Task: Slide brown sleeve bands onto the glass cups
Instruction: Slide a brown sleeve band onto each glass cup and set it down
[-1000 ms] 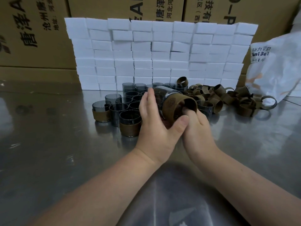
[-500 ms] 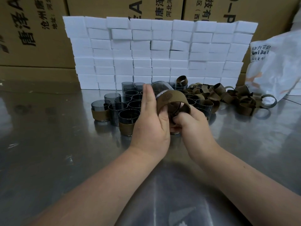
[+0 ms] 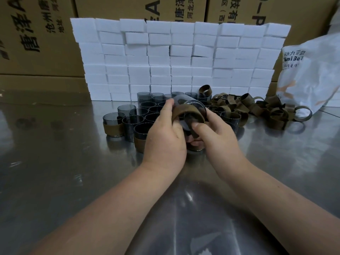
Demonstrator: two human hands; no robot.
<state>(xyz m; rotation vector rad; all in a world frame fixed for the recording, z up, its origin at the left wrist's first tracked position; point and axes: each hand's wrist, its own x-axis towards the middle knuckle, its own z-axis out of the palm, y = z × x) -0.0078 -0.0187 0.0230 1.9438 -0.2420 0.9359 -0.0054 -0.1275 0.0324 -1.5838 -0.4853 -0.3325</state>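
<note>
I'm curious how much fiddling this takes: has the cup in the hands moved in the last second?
Yes. The held cup has shifted slightly left against the white block wall.

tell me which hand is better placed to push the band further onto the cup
Right, probably. The right hand has its thumb on the band, so its grip can push it along. The left hand wraps the tilted cup and steadies it.
</note>
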